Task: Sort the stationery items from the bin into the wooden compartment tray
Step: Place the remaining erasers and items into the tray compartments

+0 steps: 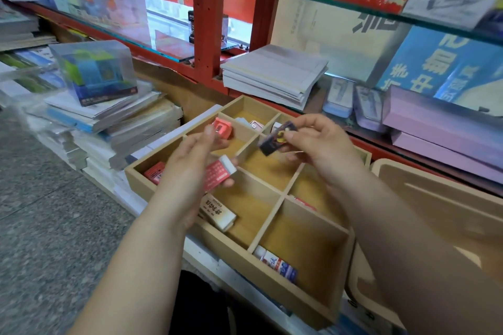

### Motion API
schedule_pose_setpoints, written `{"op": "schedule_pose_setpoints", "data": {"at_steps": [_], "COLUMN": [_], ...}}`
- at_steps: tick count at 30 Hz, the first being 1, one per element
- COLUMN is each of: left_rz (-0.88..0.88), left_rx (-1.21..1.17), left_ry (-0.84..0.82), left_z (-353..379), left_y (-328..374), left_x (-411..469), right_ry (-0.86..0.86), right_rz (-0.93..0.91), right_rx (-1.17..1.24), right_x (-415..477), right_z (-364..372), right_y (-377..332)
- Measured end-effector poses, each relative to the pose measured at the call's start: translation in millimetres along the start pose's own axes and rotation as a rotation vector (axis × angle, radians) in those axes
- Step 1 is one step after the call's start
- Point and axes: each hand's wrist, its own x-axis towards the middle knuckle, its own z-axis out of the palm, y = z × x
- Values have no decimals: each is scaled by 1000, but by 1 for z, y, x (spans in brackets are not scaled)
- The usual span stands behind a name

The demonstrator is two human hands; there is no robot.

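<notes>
The wooden compartment tray (296, 298) lies in front of me on stacked books. Above its middle, my left hand (190, 168) grips a red-sleeved white eraser (220, 173); a coral sharpener-like item (221, 129) sits at its fingertips, whether held or lying in a compartment I cannot tell. My right hand (324, 144) pinches a dark purple eraser (276, 137) over the tray's upper middle. Erasers lie in compartments: a red one (154, 172) at left, a beige-sleeved one (217, 211) at centre, a red-white-blue one (276, 264) at the front. The beige bin (424, 171) stands to the right.
Stacks of notebooks and a clear box (95, 71) stand to the left. A pile of paper pads (275, 73) lies behind the tray. A red shelf frame (208, 13) with glass shelves rises behind. Pencil cases (353, 102) and pink boxes (446, 122) sit at the right. Grey floor is at the left.
</notes>
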Motion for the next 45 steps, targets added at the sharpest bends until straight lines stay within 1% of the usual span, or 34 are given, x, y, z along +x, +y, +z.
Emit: {"op": "schedule_pose_setpoints", "data": {"at_steps": [2, 4, 9, 11, 14, 16, 20, 23, 25, 27, 29, 30, 33, 34, 37, 41, 45], "left_rz": [-31, -58, -50, -44, -63, -83, -86, -62, -44, -29, -5, 14, 73, 85, 112, 145, 175], "left_rx": [-72, -127, -128, -133, -204, -262, -256, -227, -205, -194, -189, -182, -157, -157, -126, 52, 390], "left_ry": [56, 89, 46, 31, 20, 1, -14, -22, -28, -32, -20, -12, -23, -35, -73, -176, -244], "left_z": [-6, -10, -12, -11, -10, -10, -10, -7, -5, -3, 0, 2, 13, 18, 29, 40, 42], "left_y": [1, 1, -1, -2, -3, -3, -2, -3, -3, -3, -4, -5, -8, -9, -12, -18, -19], "left_x": [4, 8, 15, 16, 18, 19, 19, 20, 20, 19, 17, 16, 12, 10, 7, 2, -4], "right_ry": [62, 56, -107, -137, -146, -187, -276, -313, -319, -255, -182, -194, -350, -366, -311, -182, -72], "right_rz": [-10, -13, 33, 32, 11, 2, -77, -85, -64, -99, -122, -95, 63, 84, 122, 171, 159], "right_rx": [-113, -248, -469, -548, -656, -715, -808, -787, -729, -650, -520, -439, -214, -178, -100, -123, -306], "right_x": [6, 14, 35, 44, 54, 56, 53, 52, 50, 45, 37, 32, 16, 12, 8, 7, 5], "right_z": [-10, -15, -1, 8, 17, 21, 26, 25, 23, 21, 20, 19, 22, 22, 19, 1, -38], "right_y": [3, 9, 27, 34, 42, 45, 46, 46, 44, 38, 30, 25, 14, 12, 10, 16, 23]}}
